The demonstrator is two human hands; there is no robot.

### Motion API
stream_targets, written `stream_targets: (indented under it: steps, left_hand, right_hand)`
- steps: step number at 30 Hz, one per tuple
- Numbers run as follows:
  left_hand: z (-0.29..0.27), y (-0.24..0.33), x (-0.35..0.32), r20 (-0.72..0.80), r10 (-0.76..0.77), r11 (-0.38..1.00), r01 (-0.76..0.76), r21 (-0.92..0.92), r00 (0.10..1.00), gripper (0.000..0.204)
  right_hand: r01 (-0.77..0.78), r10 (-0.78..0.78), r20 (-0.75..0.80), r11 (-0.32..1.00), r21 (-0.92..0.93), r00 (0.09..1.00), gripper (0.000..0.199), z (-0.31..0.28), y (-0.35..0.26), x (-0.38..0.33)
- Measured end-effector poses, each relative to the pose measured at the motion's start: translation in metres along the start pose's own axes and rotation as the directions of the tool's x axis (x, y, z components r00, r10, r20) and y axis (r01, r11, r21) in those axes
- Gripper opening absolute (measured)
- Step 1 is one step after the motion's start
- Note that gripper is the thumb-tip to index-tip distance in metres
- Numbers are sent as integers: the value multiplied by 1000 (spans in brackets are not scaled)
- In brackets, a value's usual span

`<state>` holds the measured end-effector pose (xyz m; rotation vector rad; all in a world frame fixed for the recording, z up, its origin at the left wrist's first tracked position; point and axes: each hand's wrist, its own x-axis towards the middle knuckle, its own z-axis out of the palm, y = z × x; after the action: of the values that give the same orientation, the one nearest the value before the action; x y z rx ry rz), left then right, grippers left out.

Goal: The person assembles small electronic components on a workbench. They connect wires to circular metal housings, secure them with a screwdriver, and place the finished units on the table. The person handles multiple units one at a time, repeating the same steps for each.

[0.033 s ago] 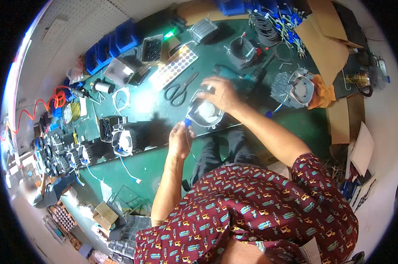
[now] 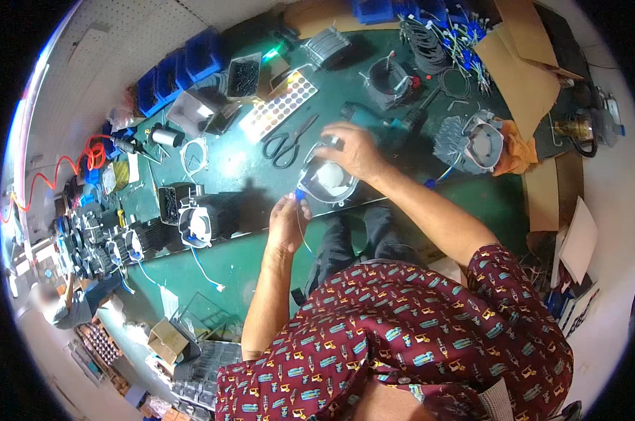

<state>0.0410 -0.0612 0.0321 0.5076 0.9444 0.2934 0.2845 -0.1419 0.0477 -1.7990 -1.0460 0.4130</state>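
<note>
A round grey metal lamp housing [image 2: 310, 170] with a white dome [image 2: 330, 174] in its middle sits at the near edge of the green bench. My right hand [image 2: 356, 151] curls over its far rim, thumb and fingers closed around a grey part there. At its near left side, my left hand [image 2: 286, 223] pinches a blue cable fitting [image 2: 300, 194]. A thin pale wire [image 2: 302, 235] hangs from that fitting past my fingers. Black-handled scissors [image 2: 285, 149] lie just beyond the housing, to the left.
A teal power drill [image 2: 370, 116] lies behind my right hand. Another finned housing [image 2: 452, 144] stands right, beside an orange cloth [image 2: 519, 149]. Left are a lamp housing [image 2: 195, 226] with a hanging wire and a screw box [image 2: 169, 203]. Another person [image 2: 68, 312] is far left.
</note>
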Motion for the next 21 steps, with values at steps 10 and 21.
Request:
stream_targets:
  steps: [10,21]
  left_hand:
    - [9,16,0,26,-93,989,90,114,995,8]
    - [2,19,-7,180,251,714,-308,629,951,34]
  right_hand:
    - [24,-25,12,996,81,1000,35,2,-5,-4]
    - [22,-19,-41,997,71,999,38,7,2,-12]
